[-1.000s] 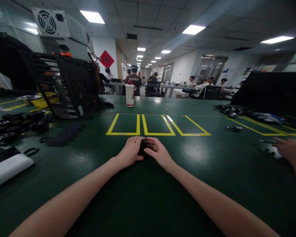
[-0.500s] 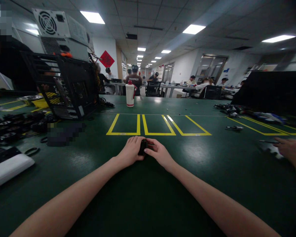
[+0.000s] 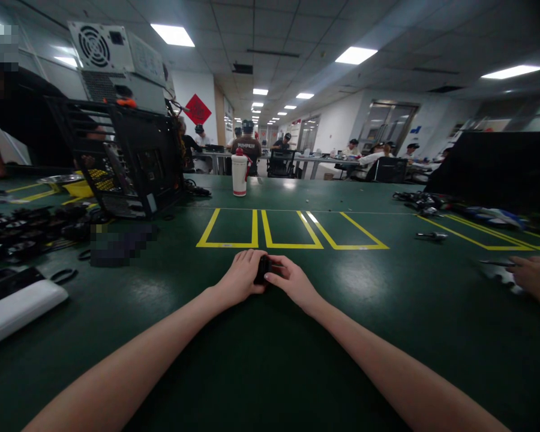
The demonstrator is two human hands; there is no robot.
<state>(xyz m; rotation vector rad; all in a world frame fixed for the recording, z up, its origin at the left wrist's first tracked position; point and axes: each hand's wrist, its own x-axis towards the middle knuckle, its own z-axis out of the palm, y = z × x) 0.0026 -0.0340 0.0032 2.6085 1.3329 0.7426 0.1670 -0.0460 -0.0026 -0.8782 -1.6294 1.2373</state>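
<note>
1. Nearest to me are two bare forearms, which come from the lower corners and lean inward over the green table [image 3: 270, 372].
2. The left hand [image 3: 243, 277] lies with its back turned up, the wrist nearly straight. Its fingers are bent close together and grip a black piece [image 3: 263, 270] from its left side.
3. The right hand [image 3: 294, 284] comes from the other side, thumb toward the body. Its thumb and fingers are curved, with a gap between them, and their tips are at the piece. How firmly they press, I cannot tell.
4. The piece is between the two hands, small, dark and taller than it is wide. The fingers cover much of it, so its details are hidden. I cannot tell if it rests on the table.
5. Just beyond the hands, yellow tape [image 3: 292, 246] marks three frames.
6. Well to the right, a co-worker's hand [image 3: 537, 279] holds a thin tool [image 3: 495, 262].
7. Farther away stand a black case [image 3: 150, 165] and a white bottle [image 3: 240, 177].
</note>
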